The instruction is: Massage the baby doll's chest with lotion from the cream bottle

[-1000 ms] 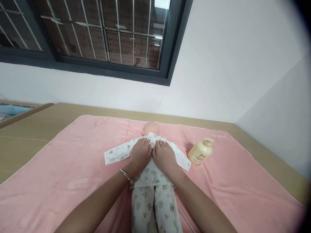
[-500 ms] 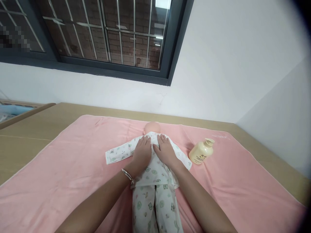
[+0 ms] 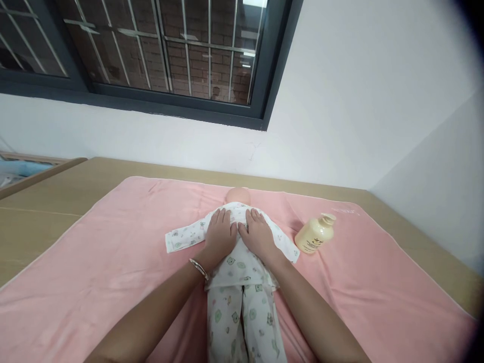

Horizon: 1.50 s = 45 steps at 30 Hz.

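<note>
Midway across the pink blanket (image 3: 121, 262) lies a clothed baby doll (image 3: 240, 267), left hand (image 3: 221, 235) and right hand (image 3: 259, 237) opened flat on its upper torso, gripping nothing; light, even palm pressure probably suits best.

I'm getting soft, moderate indoor light, fairly even over the pink blanket (image 3: 113, 272) and paler on the wall (image 3: 359, 91) toward two o'clock. The window (image 3: 124, 50) at eleven looks dark, with white glare on its glass near twelve. Highlights sit on the bottle (image 3: 314, 235) at four; its small print is too soft for me to read. Shade gathers beside the doll (image 3: 242, 267) toward seven. My wide view stretches outward, and blurred black vignetting bites in at two and four.
</note>
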Each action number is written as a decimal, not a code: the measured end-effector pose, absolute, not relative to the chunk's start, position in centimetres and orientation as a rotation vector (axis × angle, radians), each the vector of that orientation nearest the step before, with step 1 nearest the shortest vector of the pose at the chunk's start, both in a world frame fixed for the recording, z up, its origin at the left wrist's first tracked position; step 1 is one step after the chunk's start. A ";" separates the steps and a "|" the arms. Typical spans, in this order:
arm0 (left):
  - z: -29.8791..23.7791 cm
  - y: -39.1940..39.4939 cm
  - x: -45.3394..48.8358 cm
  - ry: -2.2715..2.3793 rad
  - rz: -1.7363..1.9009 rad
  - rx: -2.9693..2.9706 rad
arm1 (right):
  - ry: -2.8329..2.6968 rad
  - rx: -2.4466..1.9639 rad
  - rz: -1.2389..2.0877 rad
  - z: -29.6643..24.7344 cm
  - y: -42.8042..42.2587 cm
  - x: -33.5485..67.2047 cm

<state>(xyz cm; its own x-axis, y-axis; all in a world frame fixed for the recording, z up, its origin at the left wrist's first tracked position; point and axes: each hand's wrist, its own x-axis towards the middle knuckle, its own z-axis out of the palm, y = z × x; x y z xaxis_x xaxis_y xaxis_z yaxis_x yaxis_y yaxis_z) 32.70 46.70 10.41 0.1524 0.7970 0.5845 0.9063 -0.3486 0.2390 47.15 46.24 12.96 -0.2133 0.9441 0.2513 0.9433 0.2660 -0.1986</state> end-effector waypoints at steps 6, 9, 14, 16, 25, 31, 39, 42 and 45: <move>9.0 47.6 32.3 -1.660 -1.095 -2.318 | -2.181 -1.661 0.048 11.8 46.7 47.3; 9.2 47.5 32.4 -1.668 -1.108 -2.331 | -2.153 -1.649 0.060 11.5 46.6 47.3; 9.5 47.4 32.4 -1.681 -1.085 -2.344 | -2.120 -1.632 0.070 11.4 46.6 47.3; 9.4 47.5 32.4 -1.680 -1.082 -2.345 | -2.118 -1.633 0.072 11.5 46.6 47.3; 9.4 47.3 32.4 -1.683 -1.125 -2.320 | -2.107 -1.628 0.094 11.4 46.6 47.3; 9.3 47.4 32.4 -1.674 -1.110 -2.324 | -2.107 -1.632 0.082 11.5 46.5 47.3; 9.4 47.1 32.4 -1.618 -1.094 -2.303 | -2.121 -1.627 0.042 11.4 46.4 47.3; 9.4 47.0 32.4 -1.597 -1.061 -2.305 | -2.128 -1.632 0.029 11.5 46.3 47.2; 9.4 47.0 32.4 -1.608 -1.069 -2.311 | -2.138 -1.637 0.024 11.6 46.3 47.2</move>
